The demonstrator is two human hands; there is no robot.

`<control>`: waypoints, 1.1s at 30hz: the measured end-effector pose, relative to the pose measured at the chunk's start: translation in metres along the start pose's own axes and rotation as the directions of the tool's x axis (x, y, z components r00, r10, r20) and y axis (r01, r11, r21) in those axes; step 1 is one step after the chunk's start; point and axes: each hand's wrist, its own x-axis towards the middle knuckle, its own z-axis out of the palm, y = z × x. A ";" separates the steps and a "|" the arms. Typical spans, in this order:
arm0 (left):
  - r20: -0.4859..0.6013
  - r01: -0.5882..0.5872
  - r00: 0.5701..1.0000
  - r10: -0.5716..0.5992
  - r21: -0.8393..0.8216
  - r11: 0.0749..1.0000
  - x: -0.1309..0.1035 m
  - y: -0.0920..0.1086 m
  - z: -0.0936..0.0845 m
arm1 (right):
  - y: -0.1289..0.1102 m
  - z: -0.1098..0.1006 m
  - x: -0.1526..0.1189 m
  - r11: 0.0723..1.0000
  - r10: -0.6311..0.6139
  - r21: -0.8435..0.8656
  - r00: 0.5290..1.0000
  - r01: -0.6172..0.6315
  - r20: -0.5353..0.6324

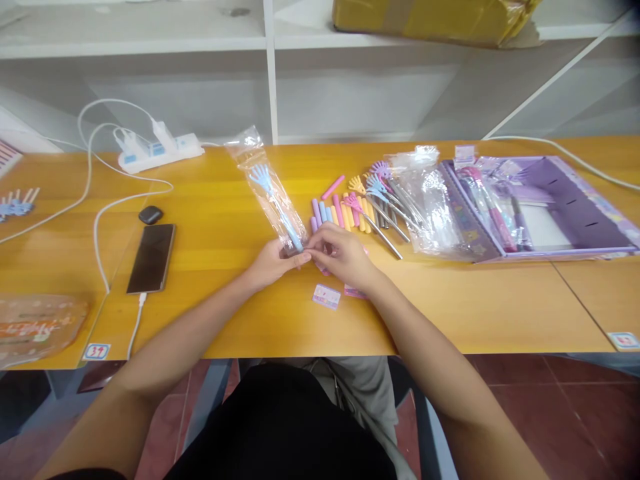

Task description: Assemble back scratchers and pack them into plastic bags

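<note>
My left hand (277, 264) is closed on the lower end of a clear plastic bag (249, 148). Inside the bag lies a blue hand-shaped scratcher (278, 207), its fingers toward the bag's far end. My right hand (343, 253) pinches at the bag's lower corner, touching my left fingertips; what lies between its fingers is too small to make out. Just beyond it are colored tubes (345, 212) and loose scratchers with metal rods (383, 230). A small printed card (327, 297) lies nearer me, with another partly under my right wrist.
Empty clear bags (430, 213) lie beside a purple box (590, 213) holding bagged items. On the left are a phone (151, 259), a black case (151, 214), a white power strip (165, 155) with cables, and an orange-printed bag (37, 330). Shelves (150, 43) stand behind.
</note>
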 end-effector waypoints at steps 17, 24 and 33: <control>0.139 -0.030 0.990 0.008 0.157 0.987 0.002 -0.002 -0.001 | -0.003 0.000 0.003 0.948 0.221 0.232 0.975 -0.219 0.021; 0.126 -0.064 0.991 0.039 0.201 0.978 0.000 0.001 0.001 | -0.001 0.001 0.002 0.915 0.294 0.269 0.953 -0.301 0.070; 0.106 -0.071 0.993 0.052 0.183 0.980 0.000 0.000 0.000 | 0.001 0.003 0.002 0.866 0.341 0.357 0.936 -0.349 0.089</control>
